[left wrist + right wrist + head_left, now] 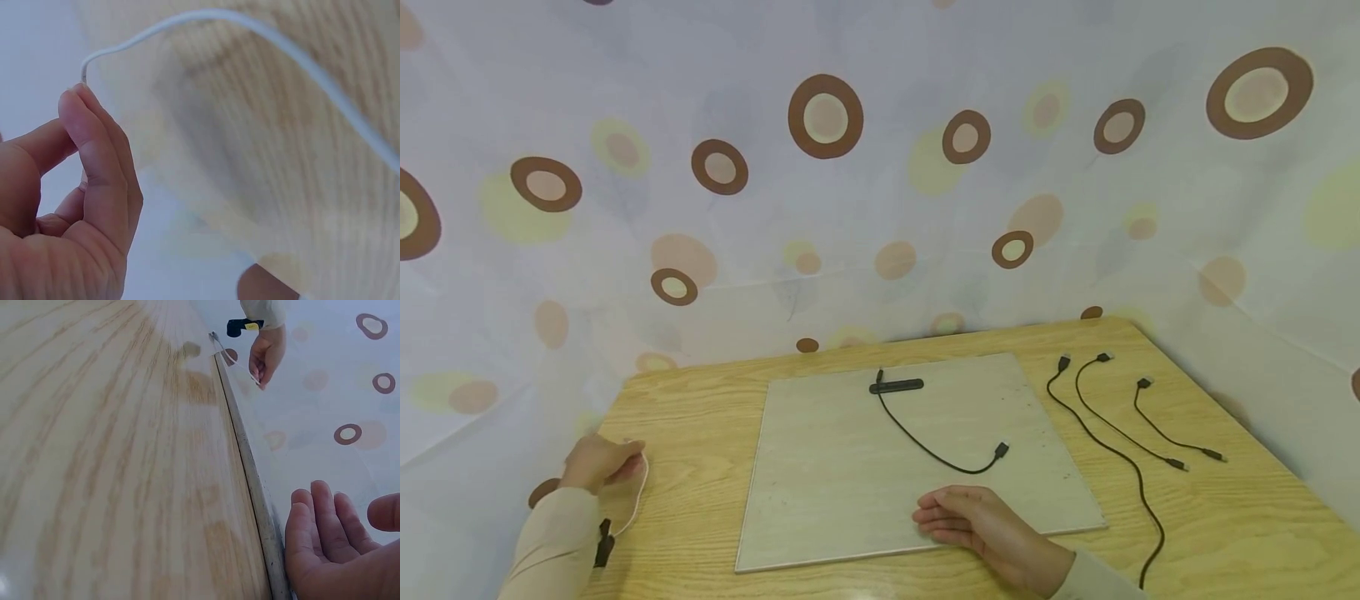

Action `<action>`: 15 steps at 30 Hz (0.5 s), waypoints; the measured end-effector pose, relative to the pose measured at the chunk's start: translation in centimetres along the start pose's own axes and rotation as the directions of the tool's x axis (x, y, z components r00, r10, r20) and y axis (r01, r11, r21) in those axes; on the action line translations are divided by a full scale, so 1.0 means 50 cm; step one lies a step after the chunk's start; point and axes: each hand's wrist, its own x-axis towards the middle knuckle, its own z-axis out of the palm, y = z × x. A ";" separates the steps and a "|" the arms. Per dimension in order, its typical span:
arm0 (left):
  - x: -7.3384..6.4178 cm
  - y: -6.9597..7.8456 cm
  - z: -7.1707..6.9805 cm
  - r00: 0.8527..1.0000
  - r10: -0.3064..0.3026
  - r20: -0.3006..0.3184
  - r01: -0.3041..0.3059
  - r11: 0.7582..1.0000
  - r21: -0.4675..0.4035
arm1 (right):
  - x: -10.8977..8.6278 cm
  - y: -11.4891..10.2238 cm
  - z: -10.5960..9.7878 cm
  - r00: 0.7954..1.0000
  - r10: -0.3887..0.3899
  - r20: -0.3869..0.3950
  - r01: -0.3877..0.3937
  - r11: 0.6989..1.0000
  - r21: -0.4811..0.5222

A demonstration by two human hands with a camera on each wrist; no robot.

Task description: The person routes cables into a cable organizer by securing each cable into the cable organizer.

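At the left side of the table my left hand (601, 462) pinches one end of a thin white cable (643, 487) between thumb and fingertips. In the left wrist view the cable (300, 59) arcs away from those fingertips toward the right. My right hand (981, 525) holds nothing, its fingers extended and palm turned sideways, over the front edge of a pale board (820, 475). A short black cable (917, 439) lies curved on this board, one end at a small black slotted strip (904, 386) and its wider plug toward the right hand.
Right of the board, three black cables lie on the wooden table (692, 442): a long one (1120, 454), a medium one (1120, 429) and a short one (1165, 435). A patterned cloth (880, 208) hangs behind and along the sides.
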 end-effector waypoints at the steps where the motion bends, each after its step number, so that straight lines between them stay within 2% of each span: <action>1: -0.002 0.006 0.001 1.000 -0.003 0.016 0.004 0.999 -0.052 | 0.000 0.000 0.000 1.000 0.001 0.000 -0.001 1.000 0.001; 4: -0.009 0.023 0.004 0.999 0.009 0.053 0.000 0.987 -0.163 | 0.000 0.000 0.000 1.000 0.004 0.000 -0.004 1.000 0.007; 9: -0.015 0.049 0.006 0.997 0.053 0.054 -0.046 0.992 -0.119 | -0.002 -0.007 -0.005 1.000 -0.001 0.012 0.001 1.000 0.019; 15: -0.020 0.072 0.000 0.993 0.106 0.056 -0.099 0.989 -0.113 | -0.003 -0.019 -0.012 1.000 -0.020 0.010 0.020 0.999 0.050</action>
